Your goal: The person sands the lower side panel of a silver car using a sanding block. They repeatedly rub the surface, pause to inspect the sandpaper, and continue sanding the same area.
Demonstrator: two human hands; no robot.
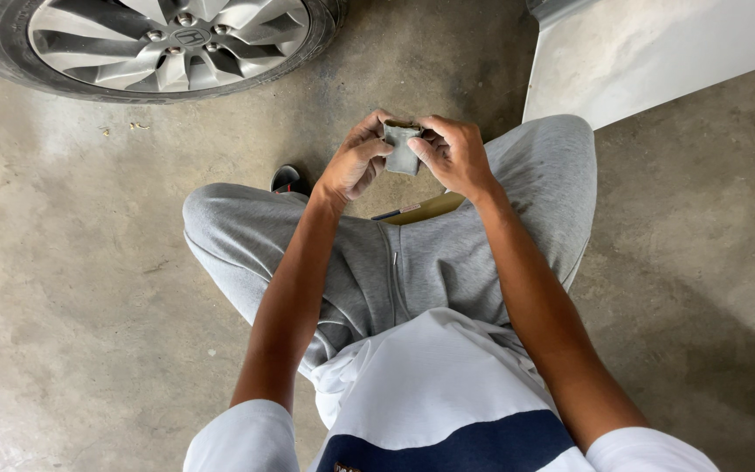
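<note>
I sit low over a concrete floor in grey trousers, knees spread. Both hands meet in front of me above my knees. My left hand (356,162) and my right hand (454,153) together pinch a small folded grey piece (402,150), which looks like sandpaper or cloth. The left fingers grip its left edge, the right thumb and fingers hold its right side.
A car wheel with a silver alloy rim (168,39) stands at the top left. A pale grey car body panel (648,52) fills the top right. A yellowish flat piece (425,210) lies between my legs, and a dark shoe tip (287,179) shows by my left knee.
</note>
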